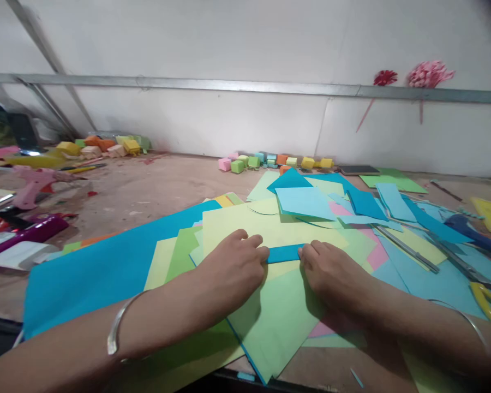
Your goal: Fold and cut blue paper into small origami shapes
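My left hand (233,267) and my right hand (331,273) rest close together on a pile of coloured paper sheets (245,229). Between them lies a narrow blue paper strip (284,253). The fingertips of both hands pinch or press its two ends, fingers curled and close together. Under the strip are light yellow and light green sheets. A large blue sheet (94,267) spreads out to the left. Each wrist wears a thin metal bangle.
Small coloured paper cubes (270,161) line the wall, with more at the back left (102,146). A pink glue gun (36,183) and tools lie on the left. A metal ruler (407,250), scissors with yellow handles (489,300) and a phone (358,170) are on the right.
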The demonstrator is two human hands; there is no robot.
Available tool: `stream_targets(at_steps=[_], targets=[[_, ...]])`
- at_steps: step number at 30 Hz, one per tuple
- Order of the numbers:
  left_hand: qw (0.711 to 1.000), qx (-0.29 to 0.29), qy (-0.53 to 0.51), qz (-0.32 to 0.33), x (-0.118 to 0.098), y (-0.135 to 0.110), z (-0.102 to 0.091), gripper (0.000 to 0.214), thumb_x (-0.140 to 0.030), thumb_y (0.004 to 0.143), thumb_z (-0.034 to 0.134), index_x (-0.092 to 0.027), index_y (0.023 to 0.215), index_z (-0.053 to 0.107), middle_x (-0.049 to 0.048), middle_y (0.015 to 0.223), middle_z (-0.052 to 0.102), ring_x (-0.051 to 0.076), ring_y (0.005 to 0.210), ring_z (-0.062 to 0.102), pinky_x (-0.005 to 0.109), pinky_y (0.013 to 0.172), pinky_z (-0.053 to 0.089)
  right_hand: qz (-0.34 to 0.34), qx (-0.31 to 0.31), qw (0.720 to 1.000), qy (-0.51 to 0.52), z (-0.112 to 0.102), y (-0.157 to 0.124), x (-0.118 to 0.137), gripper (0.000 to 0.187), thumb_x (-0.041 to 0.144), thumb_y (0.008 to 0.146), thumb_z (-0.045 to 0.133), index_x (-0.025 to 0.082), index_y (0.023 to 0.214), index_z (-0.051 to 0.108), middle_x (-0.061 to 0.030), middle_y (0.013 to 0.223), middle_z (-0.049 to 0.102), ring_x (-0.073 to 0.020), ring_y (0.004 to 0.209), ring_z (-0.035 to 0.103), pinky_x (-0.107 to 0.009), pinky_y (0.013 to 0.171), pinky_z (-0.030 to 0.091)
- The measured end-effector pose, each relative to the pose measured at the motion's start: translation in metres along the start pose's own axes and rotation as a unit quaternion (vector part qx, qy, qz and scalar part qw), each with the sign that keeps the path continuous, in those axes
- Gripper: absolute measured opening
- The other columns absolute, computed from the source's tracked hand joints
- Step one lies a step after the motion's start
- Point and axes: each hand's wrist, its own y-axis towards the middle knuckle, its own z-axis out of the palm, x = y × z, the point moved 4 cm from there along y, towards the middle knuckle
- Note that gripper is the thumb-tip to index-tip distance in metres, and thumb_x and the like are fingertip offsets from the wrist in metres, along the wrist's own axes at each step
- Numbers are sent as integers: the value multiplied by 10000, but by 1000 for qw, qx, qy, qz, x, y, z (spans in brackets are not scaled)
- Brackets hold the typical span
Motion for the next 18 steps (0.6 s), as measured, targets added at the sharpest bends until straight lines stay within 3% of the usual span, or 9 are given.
stream_targets(at_steps=[4,7,11,14,18], targets=[[996,37,-53,-68,11,10,-3,234,21,744,555,-147,594,620,33,646,625,173,668,541,309,561,307,2,17,1000,12,-5,1,2,210,-13,738,504,153,625,564,-62,617,474,-175,588,286,-342,550,157],[992,-15,-75,-105,19,15,-5,264,46,700,501,-152,620,657,40,645,619,174,660,529,298,556,303,-1,38,999,19,-5,0,3,174,10,724,507,153,648,572,-70,643,479,-180,607,293,-346,559,161],[996,-24,-87,-24,13,16,0,273,12,763,506,-172,690,695,36,679,612,161,647,510,291,570,318,-11,19,1000,5,-4,-3,4,183,22,786,480,151,686,564,-71,651,480,-183,614,309,-349,561,150],[999,2,-39,26,4,15,3,229,-46,827,543,-156,668,666,42,665,601,174,660,507,309,570,310,-24,12,1000,-3,-5,-4,6,165,56,861,448,130,851,595,-62,669,498,-188,613,340,-350,563,139],[997,14,5,71,-6,16,3,202,-54,805,596,-156,636,638,58,714,619,201,702,516,336,579,306,-29,30,999,-2,-9,0,6,208,102,917,424,123,1060,574,-55,704,529,-191,623,381,-349,564,135]])
